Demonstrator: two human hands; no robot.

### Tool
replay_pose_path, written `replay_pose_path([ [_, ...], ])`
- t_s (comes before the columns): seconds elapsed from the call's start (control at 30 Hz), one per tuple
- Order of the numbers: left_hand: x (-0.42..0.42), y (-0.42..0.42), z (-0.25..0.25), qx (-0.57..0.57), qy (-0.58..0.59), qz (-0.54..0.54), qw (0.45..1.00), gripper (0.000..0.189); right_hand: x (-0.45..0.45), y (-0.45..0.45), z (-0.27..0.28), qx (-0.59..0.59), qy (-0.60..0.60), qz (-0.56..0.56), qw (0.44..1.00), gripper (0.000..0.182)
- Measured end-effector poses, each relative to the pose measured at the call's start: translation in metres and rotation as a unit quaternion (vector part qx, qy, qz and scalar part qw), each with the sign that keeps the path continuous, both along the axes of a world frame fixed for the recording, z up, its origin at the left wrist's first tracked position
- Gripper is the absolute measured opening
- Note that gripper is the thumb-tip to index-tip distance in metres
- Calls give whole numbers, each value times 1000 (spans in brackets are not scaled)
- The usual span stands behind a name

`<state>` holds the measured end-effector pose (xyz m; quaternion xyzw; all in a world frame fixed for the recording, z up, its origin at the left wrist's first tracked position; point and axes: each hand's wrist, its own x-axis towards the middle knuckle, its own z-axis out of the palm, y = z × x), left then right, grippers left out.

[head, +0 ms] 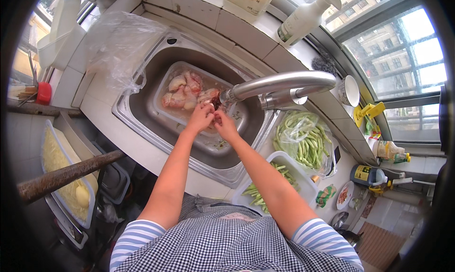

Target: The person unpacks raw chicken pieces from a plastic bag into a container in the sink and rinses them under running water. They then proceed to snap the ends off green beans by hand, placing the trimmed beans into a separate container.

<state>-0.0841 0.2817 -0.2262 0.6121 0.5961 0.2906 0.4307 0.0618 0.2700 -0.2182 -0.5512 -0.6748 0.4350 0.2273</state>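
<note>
Under the steel faucet (280, 85), my left hand (201, 118) and my right hand (225, 125) are close together. Their fingers grip a small dark red piece of raw meat (215, 102), partly hidden by the fingers and the faucet's spout. Just left of it, several pieces of raw poultry (185, 88) lie in cloudy water in a translucent plastic tub (159, 100). The tub sits inside a stainless steel sink (142, 110). Bits of green scrap (221, 144) are on the sink floor near my wrists.
A clear plastic bag (117, 48) drapes over the sink's left rim. To the right are bagged green beans (307, 140) and a white plastic basin (302, 193) with more beans. A spray bottle (302, 21) stands on the ledge. A rusty pipe (71, 176) crosses at lower left.
</note>
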Motion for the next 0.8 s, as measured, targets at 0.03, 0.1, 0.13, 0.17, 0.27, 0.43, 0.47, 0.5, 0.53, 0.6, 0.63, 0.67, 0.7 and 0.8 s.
replay_pose_path([
  [0.03, -1, 2, 2, -19, 15, 0, 1000, 30, -5, -1, 2, -38, 17, -22, 999, 32],
  [0.1, -5, 5, 8, -57, 47, -1, 997, 28, -14, 0, 7, -40, -21, -39, 998, 35],
  [0.13, -4, 6, 12, -38, 48, 10, 998, 26, -18, 0, 7, -42, -39, -48, 997, 37],
  [0.17, 0, 8, 15, -19, 48, 20, 998, 23, -22, 0, 6, -35, -79, -56, 995, 38],
  [0.27, 4, 18, -1, 48, 35, 13, 998, 18, -31, 5, 8, -14, -192, -68, 979, 39],
  [0.43, 11, 28, -6, 20, -14, 51, 998, 16, -30, 12, -12, 122, -285, -46, 950, 40],
  [0.47, 14, 26, -4, 30, -13, 67, 997, 15, -28, 14, -17, 142, -280, -32, 949, 37],
  [0.5, 16, 25, -5, 39, -16, 84, 996, 15, -24, 16, -14, 162, -276, -15, 947, 36],
  [0.53, 18, 25, -14, 73, -32, 94, 992, 15, -20, 18, -11, 182, -273, 1, 945, 34],
  [0.6, 21, 27, -29, 142, -64, 111, 982, 13, -12, 26, 0, 80, -301, 27, 950, 36],
  [0.63, 19, 25, -31, 42, -92, 117, 988, 12, -7, 30, 4, 28, -313, 39, 948, 37],
  [0.67, 16, 20, -32, -57, -119, 122, 984, 11, 3, 34, -1, 12, -314, 35, 949, 36],
  [0.7, 12, 16, -29, -155, -143, 126, 969, 11, 14, 39, -8, -3, -312, 30, 949, 35],
  [0.8, -7, -5, -43, -165, -263, 166, 936, 14, 22, 40, -21, 14, -247, -47, 968, 29],
])
